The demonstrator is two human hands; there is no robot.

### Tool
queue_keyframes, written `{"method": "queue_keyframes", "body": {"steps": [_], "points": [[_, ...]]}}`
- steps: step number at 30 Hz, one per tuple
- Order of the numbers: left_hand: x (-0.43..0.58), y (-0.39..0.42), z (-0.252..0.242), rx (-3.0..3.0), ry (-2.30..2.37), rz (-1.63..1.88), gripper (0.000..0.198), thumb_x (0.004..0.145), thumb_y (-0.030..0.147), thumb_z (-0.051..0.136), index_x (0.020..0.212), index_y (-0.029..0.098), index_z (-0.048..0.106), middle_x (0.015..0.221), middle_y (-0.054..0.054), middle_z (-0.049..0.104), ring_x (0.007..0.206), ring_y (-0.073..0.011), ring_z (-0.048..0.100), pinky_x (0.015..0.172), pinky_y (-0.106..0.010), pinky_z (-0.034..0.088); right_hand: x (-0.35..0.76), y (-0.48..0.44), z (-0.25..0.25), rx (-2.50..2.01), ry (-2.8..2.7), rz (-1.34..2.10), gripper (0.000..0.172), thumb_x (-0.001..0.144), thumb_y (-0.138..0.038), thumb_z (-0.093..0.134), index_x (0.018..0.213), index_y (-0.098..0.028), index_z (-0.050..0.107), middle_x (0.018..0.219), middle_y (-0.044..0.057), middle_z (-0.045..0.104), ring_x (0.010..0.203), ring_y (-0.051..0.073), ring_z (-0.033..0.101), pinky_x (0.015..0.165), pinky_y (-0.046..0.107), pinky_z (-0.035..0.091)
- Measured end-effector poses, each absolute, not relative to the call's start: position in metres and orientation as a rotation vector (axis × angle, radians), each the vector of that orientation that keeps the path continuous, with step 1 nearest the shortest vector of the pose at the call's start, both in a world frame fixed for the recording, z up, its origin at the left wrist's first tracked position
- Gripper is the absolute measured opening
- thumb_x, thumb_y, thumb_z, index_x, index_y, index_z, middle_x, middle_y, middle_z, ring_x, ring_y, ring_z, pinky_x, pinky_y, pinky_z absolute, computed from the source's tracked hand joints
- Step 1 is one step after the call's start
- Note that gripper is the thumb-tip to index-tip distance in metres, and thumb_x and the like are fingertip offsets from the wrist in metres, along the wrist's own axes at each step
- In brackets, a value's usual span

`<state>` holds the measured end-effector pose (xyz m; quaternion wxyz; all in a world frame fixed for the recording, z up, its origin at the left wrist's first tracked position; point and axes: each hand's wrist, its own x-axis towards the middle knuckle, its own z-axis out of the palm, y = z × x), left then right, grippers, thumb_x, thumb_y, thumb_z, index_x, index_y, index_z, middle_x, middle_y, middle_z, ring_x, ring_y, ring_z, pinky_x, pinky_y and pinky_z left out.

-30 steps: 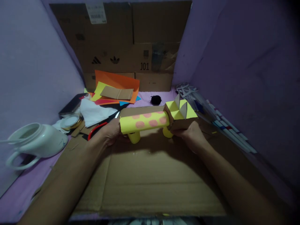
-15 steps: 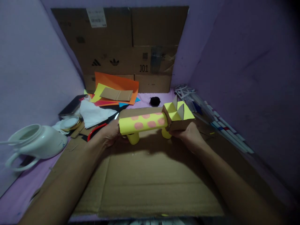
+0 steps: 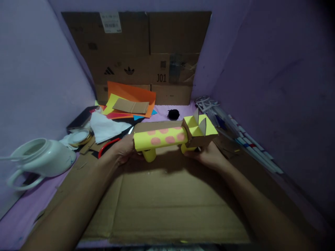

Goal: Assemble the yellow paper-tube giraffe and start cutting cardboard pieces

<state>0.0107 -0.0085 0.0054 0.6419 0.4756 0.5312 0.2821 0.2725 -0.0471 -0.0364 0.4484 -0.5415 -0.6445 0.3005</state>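
A paper animal (image 3: 161, 137) stands over the cardboard sheet. Its body is a yellow tube with pinkish spots, lying sideways. A small cardboard box head (image 3: 200, 130) with a yellow top and two pointed ears sits at its right end. Short yellow tube legs (image 3: 149, 155) show underneath. My left hand (image 3: 126, 149) is closed round the rear end, its fingertips partly hidden behind the body and leg. Under the head, my right hand (image 3: 206, 155) has its thumb and fingers pressed at the front yellow leg (image 3: 185, 149).
A cardboard sheet (image 3: 180, 205) covers the work surface. Red-handled scissors (image 3: 104, 146), white cloth (image 3: 108, 127) and coloured papers (image 3: 131, 91) lie left and behind. A white pot (image 3: 49, 158) stands at far left. A black ball-like thing (image 3: 173, 114) sits behind; rolled paper sticks (image 3: 255, 150) line the right wall.
My right hand has shifted slightly down and left, from the head's underside to the front leg. The view has tilted slightly. My left hand and the animal are nearly still.
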Motion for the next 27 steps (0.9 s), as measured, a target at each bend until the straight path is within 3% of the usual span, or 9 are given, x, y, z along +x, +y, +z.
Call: {"method": "queue_keyframes", "body": {"steps": [8,14,18,27], "points": [[0.005,-0.006,-0.003,1.122,1.095,0.622,0.048,0.060,0.034,0.064,0.104,0.017,0.059,0.084,-0.005,0.068,0.076,-0.0236,0.063,0.063,-0.037,0.052,0.272,-0.046,-0.041,-1.370,-1.683,0.701,0.036,0.058,-0.028,0.071,0.091,-0.017,0.062,0.098,0.010,0.068,0.090,0.026,0.063,0.081,0.041,0.051],[0.004,-0.005,-0.004,1.155,1.091,0.614,0.050,0.060,0.038,0.065,0.105,0.018,0.060,0.082,-0.005,0.067,0.077,-0.0239,0.062,0.061,-0.036,0.052,0.275,-0.045,-0.046,-1.337,-1.714,0.670,0.035,0.063,-0.028,0.069,0.095,-0.018,0.061,0.102,0.011,0.066,0.094,0.025,0.062,0.084,0.040,0.050],[0.007,-0.006,-0.002,1.171,1.107,0.633,0.052,0.061,0.039,0.064,0.109,0.021,0.058,0.087,-0.004,0.066,0.078,-0.0228,0.061,0.059,-0.035,0.052,0.276,-0.046,-0.046,-1.317,-1.727,0.701,0.034,0.064,-0.027,0.068,0.096,-0.017,0.061,0.100,0.011,0.066,0.091,0.025,0.062,0.081,0.039,0.051],[0.010,-0.009,0.007,1.182,1.158,0.614,0.045,0.060,0.033,0.065,0.102,0.018,0.062,0.080,-0.005,0.067,0.068,-0.0194,0.060,0.056,-0.033,0.051,0.276,-0.045,-0.045,-1.317,-1.729,0.685,0.032,0.064,-0.028,0.067,0.095,-0.019,0.061,0.098,0.010,0.066,0.091,0.026,0.062,0.081,0.039,0.051]]}}
